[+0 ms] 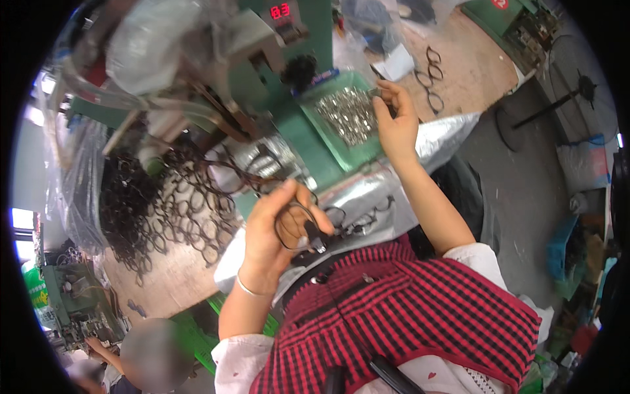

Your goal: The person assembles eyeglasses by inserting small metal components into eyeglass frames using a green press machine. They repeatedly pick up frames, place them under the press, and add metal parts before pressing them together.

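Two bare hands at a workbench (177,281), with a green tray (359,156) of small, shiny metal parts (348,115) as reference. The left hand (266,226), nearer the wearer than the tray and to its left, has its fingers curled with the thumb over them, gripping a dark eyeglass frame (314,232); the frame hangs tilted from the fingers, clear of the tray. The right hand (398,125) is at the right edge of the tray, its fingers bent and slightly spread, thumb and forefinger close together beside the metal parts; whether a part is pinched between them cannot be told. A heap of dark frames (190,210) lies left of the tray, loose frames (431,98) lie to its right, and a green machine (314,39) stands behind it.
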Available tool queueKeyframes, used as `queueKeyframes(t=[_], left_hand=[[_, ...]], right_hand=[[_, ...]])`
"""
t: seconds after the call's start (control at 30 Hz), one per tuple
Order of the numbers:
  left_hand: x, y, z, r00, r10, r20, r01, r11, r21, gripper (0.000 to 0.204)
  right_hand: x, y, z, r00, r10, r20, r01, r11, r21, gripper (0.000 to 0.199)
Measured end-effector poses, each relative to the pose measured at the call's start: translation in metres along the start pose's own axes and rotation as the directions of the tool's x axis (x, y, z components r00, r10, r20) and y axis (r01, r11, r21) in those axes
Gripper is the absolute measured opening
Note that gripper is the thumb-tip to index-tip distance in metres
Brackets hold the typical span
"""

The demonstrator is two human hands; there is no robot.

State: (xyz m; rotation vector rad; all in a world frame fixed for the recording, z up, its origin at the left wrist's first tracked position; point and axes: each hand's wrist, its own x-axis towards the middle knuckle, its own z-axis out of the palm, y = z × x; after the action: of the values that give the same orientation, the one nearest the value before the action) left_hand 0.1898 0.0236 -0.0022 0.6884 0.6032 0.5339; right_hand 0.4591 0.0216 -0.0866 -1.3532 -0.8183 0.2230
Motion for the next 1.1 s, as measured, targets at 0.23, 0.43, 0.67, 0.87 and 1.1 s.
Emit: queueKeyframes(t=[0.23,0.43,0.67,0.87,1.1], left_hand=[[-0.001,-0.003,-0.007,1.0,0.011,0.027,-0.01,0.999,-0.031,0.041],[-0.044,0.001,-0.062,0.985,0.17,0.018,-0.167,0.934,0.317,0.055],[-0.101,0.02,-0.119,0.916,0.316,-0.248,-0.073,0.738,0.671,0.034],[-0.091,-0.034,-0.119,0.888,0.177,-0.425,0.243,0.603,0.76,0.031],[-0.105,-0.024,-0.13,0.895,0.172,-0.412,0.283,0.495,0.822,0.028]], right_hand=[[-0.146,0.014,-0.006,0.871,-0.299,0.39,0.411,0.879,-0.243,0.011],[-0.14,-0.002,-0.001,0.831,-0.031,0.555,0.277,0.889,-0.365,0.009],[-0.129,-0.005,-0.01,0.602,0.25,0.759,-0.245,0.962,-0.122,0.024],[-0.162,-0.007,0.018,0.854,-0.061,0.517,0.379,0.754,-0.537,0.017],[-0.171,-0.002,0.026,0.865,-0.103,0.491,0.406,0.719,-0.564,0.008]])
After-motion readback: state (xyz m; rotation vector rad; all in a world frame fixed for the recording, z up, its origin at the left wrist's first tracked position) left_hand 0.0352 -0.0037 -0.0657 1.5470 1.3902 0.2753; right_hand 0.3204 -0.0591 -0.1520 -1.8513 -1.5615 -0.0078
